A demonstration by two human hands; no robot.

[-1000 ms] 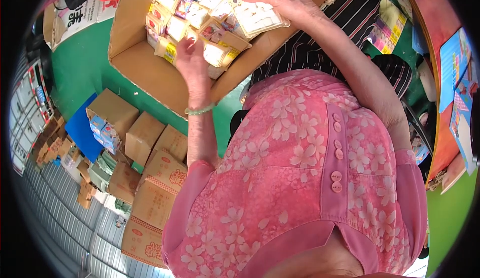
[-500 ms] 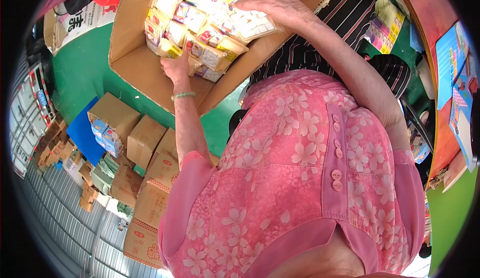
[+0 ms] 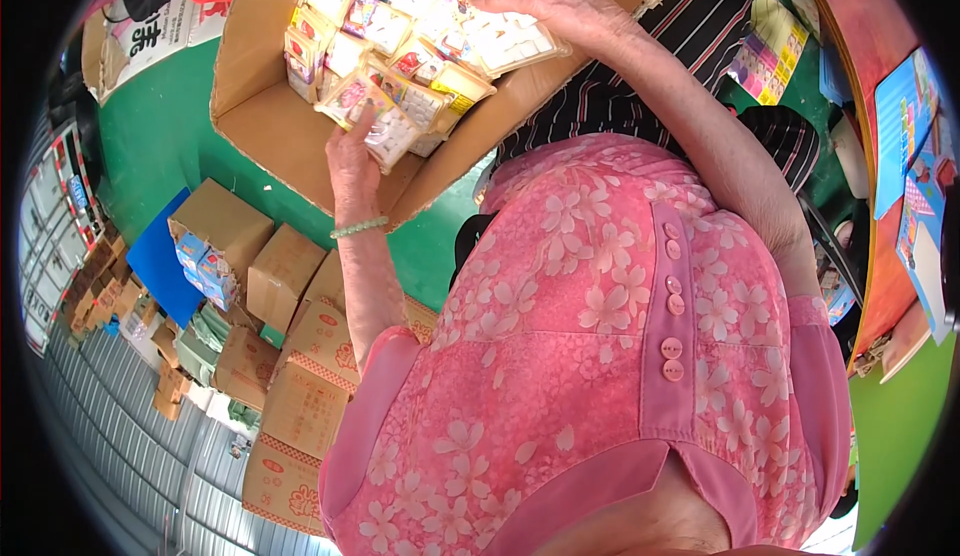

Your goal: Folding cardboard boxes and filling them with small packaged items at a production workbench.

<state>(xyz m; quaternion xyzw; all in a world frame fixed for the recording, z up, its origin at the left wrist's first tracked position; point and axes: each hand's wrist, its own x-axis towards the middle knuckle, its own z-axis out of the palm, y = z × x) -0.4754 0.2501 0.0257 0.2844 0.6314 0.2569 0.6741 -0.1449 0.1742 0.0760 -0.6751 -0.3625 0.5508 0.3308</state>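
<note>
A large open cardboard box (image 3: 262,106) holds a heap of small flat plastic packets (image 3: 405,1) with coloured labels and white pieces inside. My left hand (image 3: 353,161), a beaded bracelet at its wrist, is closed on the near edge of one packet (image 3: 368,114) at the heap's near side. That packet lies tilted, a pink picture on its upper part and white pieces below. My right hand (image 3: 575,6) grips another packet (image 3: 515,44), thumb across its top, at the box's right side. Glare washes out part of the heap, and some right fingers are hidden.
Several closed cartons (image 3: 300,396) are stacked at the lower left, beside a blue panel (image 3: 165,256). Green floor (image 3: 165,146) shows around the box. A red-edged table (image 3: 885,296) with printed cards stands on the right. Striped cloth (image 3: 690,46) lies under the box's right edge.
My left hand has drawn back slightly toward me, and a packet now shows in its fingers, its pink label facing up. My right hand has hardly moved.
</note>
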